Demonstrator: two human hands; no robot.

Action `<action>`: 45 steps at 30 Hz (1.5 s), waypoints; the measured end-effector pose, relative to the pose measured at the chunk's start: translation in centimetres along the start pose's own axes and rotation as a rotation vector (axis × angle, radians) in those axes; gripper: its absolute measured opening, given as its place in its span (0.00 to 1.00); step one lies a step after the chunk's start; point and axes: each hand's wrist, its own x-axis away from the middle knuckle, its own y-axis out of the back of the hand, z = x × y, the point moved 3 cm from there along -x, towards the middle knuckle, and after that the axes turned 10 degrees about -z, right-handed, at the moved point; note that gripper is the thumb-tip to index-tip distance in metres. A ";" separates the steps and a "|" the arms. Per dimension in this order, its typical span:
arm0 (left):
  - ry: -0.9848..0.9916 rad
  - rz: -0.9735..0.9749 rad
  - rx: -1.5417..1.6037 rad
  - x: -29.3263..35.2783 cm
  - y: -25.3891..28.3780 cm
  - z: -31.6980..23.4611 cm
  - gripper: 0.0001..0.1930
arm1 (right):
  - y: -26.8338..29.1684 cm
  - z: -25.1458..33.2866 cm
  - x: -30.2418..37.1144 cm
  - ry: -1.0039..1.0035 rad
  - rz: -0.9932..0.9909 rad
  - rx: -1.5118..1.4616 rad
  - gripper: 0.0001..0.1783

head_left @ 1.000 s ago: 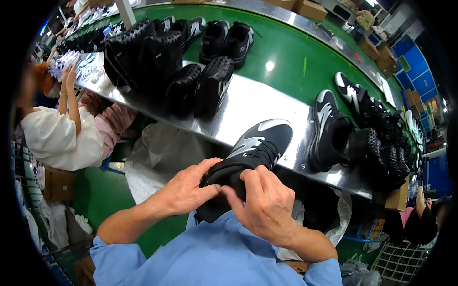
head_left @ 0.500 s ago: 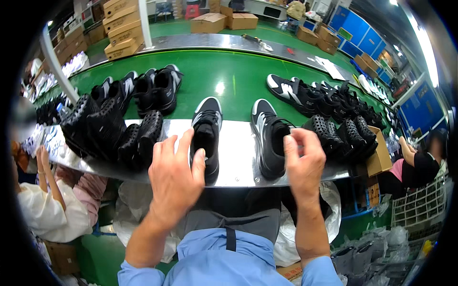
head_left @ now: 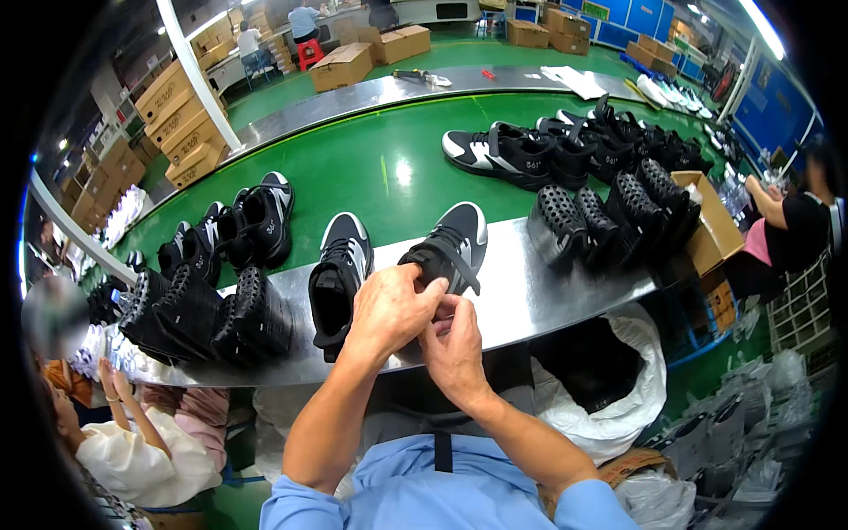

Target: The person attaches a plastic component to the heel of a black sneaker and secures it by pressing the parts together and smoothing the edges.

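Both my hands are at the heel end of a black sneaker (head_left: 454, 237) with a white-edged toe, standing on the steel bench edge (head_left: 503, 265). My left hand (head_left: 389, 305) closes over its collar, fingers at the opening. My right hand (head_left: 455, 349) is closed, its fingertips pinched together at the heel, touching my left fingers. They hide most of the heel. A strap with a loose end crosses the laces. Just left of my hands stands a matching sneaker (head_left: 342, 265), toe pointing away, its opening showing.
More black sneakers (head_left: 265, 216) stand at left, and others (head_left: 503, 152) at right on the green belt (head_left: 371, 168). Black dotted-end pieces (head_left: 256, 309) line both sides of the bench. Below right hangs a white sack (head_left: 649, 380); past it are a carton (head_left: 707, 225) and a seated person (head_left: 782, 212).
My hands have come together from either side of the pair onto the right-hand sneaker's heel. That sneaker now tilts toe-right. The whole view has turned, shifting the bench.
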 end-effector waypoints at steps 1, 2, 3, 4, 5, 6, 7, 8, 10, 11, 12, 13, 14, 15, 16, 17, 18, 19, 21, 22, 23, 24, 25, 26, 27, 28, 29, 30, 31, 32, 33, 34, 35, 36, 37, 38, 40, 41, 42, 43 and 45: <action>0.109 0.026 0.089 0.0 -0.1 -0.3 0.19 | 0.1 -0.2 0.1 -0.015 -0.009 -0.019 0.26; 0.109 0.015 0.022 -0.5 -0.4 0.4 0.19 | 0.1 -0.1 0.3 -0.028 -0.017 -0.056 0.27; 0.109 0.018 0.007 -0.7 -0.7 1.0 0.19 | 0.1 -0.1 0.6 -0.042 -0.026 -0.094 0.27; 0.099 0.008 -0.026 -0.8 -0.8 1.4 0.19 | 0.2 -0.3 0.8 0.003 -0.018 -0.093 0.25; 0.087 -0.006 -0.053 -1.0 -0.8 1.4 0.19 | 0.6 -0.6 0.5 0.000 -0.021 -0.102 0.25; 0.087 -0.011 -0.083 -0.8 -0.8 1.1 0.19 | 1.1 -1.6 0.2 -0.227 -0.040 -0.349 0.23; 0.082 -0.010 -0.094 -0.7 -0.9 1.4 0.19 | 1.4 -2.5 0.0 -0.455 -0.056 -0.596 0.21; 0.066 0.033 -0.033 -0.7 -0.9 1.8 0.20 | 2.0 -3.2 -0.7 -0.524 -0.144 -0.707 0.19; 0.064 0.089 0.021 -0.5 -0.6 0.9 0.23 | 3.1 -3.8 -2.0 -0.569 -0.190 -0.817 0.14; 0.058 0.092 0.016 -0.6 -0.8 0.6 0.23 | 3.4 -3.6 -2.7 -0.593 -0.189 -0.841 0.12; 0.065 0.086 -0.056 -0.7 -1.0 0.5 0.23 | 3.5 -3.7 -3.3 -0.594 -0.194 -0.848 0.12; 0.074 0.079 -0.127 -0.8 -1.0 0.4 0.24 | 3.3 -3.9 -3.8 -0.643 -0.151 -0.879 0.11; 0.085 0.102 -0.184 -1.2 -0.9 0.1 0.23 | 3.1 -4.1 -4.3 -0.687 -0.105 -0.909 0.10; 0.080 0.099 -0.188 -1.4 -1.1 0.3 0.23 | 3.3 -4.3 -4.8 -0.684 -0.106 -0.915 0.10; 0.062 0.066 -0.160 -1.6 -1.3 0.9 0.23 | 3.2 -4.3 -5.1 -0.685 -0.023 -0.927 0.10; 0.048 0.036 -0.130 -1.7 -1.3 1.2 0.24 | 3.2 -4.1 -5.4 -0.690 0.062 -0.934 0.09; 0.049 0.035 -0.133 -1.8 -1.1 1.5 0.24 | 3.2 -3.9 -5.5 -0.709 0.072 -0.946 0.09; 0.103 0.044 -0.028 -1.9 -0.8 1.6 0.23 | 3.2 -3.5 -5.8 -0.710 0.074 -0.949 0.09; 0.158 0.058 0.080 -1.7 -0.7 1.7 0.22 | 3.0 -3.0 -6.0 -0.727 0.096 -0.975 0.09; 0.190 0.038 0.147 -1.4 -0.6 1.7 0.22 | 3.0 -2.6 -6.0 -0.728 0.095 -0.975 0.09; 0.223 0.015 0.212 -1.2 -0.4 1.8 0.21 | 2.9 -2.2 -5.9 -0.723 0.096 -0.930 0.09; 0.261 -0.016 0.263 -1.0 -0.7 2.3 0.20 | 2.9 -1.9 -5.9 -0.718 0.096 -0.885 0.09; 0.262 -0.017 0.263 -0.8 -0.7 2.3 0.20 | 2.9 -1.6 -5.9 -0.718 0.098 -0.885 0.09; 0.268 -0.043 0.304 -0.5 -0.7 2.3 0.20 | 3.0 -1.4 -5.8 -0.689 0.101 -0.826 0.08; 0.274 -0.069 0.345 -0.3 -0.6 2.2 0.19 | 3.0 -1.3 -5.6 -0.660 0.104 -0.768 0.08; 0.278 -0.066 0.344 -0.2 -0.6 2.2 0.19 | 2.8 -1.2 -5.5 -0.665 0.104 -0.767 0.08; 0.275 -0.079 0.349 -0.2 -0.5 2.1 0.19 | 2.7 -1.0 -5.4 -0.634 0.099 -0.726 0.08; 0.271 -0.092 0.355 -0.1 -0.4 2.1 0.19 | 2.6 -0.9 -5.3 -0.603 0.094 -0.685 0.09; 0.275 -0.089 0.354 -0.1 -0.5 2.3 0.19 | 2.3 -1.0 -5.1 -0.607 0.094 -0.685 0.09; 0.276 -0.089 0.360 -0.2 -0.6 2.4 0.19 | 2.2 -1.1 -4.9 -0.571 0.086 -0.662 0.09; 0.277 -0.089 0.366 -0.2 -0.6 2.5 0.19 | 2.1 -1.3 -4.8 -0.535 0.078 -0.639 0.10; 0.276 -0.087 0.367 -0.3 -0.8 2.5 0.19 | 1.8 -1.8 -4.6 -0.535 0.075 -0.638 0.10; 0.276 -0.090 0.375 -0.2 -0.8 2.6 0.19 | 1.4 -2.1 -4.4 -0.490 0.055 -0.608 0.10; 0.276 -0.093 0.382 -0.2 -0.8 2.6 0.18 | 1.2 -2.3 -4.3 -0.446 0.036 -0.578 0.10; 0.276 -0.092 0.382 -0.2 -0.9 2.4 0.18 | 1.0 -2.6 -4.2 -0.446 0.035 -0.578 0.10; 0.263 -0.095 0.357 -0.2 -1.0 2.2 0.19 | 0.9 -2.8 -4.1 -0.452 0.035 -0.516 0.10; 0.208 -0.074 0.224 -0.4 -1.5 1.9 0.20 | 0.8 -3.3 -4.2 -0.459 0.035 -0.452 0.10; 0.176 -0.024 0.136 -0.8 -1.7 1.5 0.17 | 0.9 -3.9 -4.6 -0.489 0.056 -0.423 0.09; 0.100 0.016 0.109 -0.6 -1.4 0.9 0.15 | 1.0 -4.6 -4.9 -0.518 0.076 -0.395 0.09; 0.023 0.055 0.083 -0.4 -1.0 0.2 0.13 | 1.3 -5.5 -5.0 -0.496 0.041 -0.344 0.09; -0.037 -0.067 0.231 0.3 0.3 1.0 0.08 | 3.2 -4.7 -5.5 -0.289 -0.122 -0.101 0.13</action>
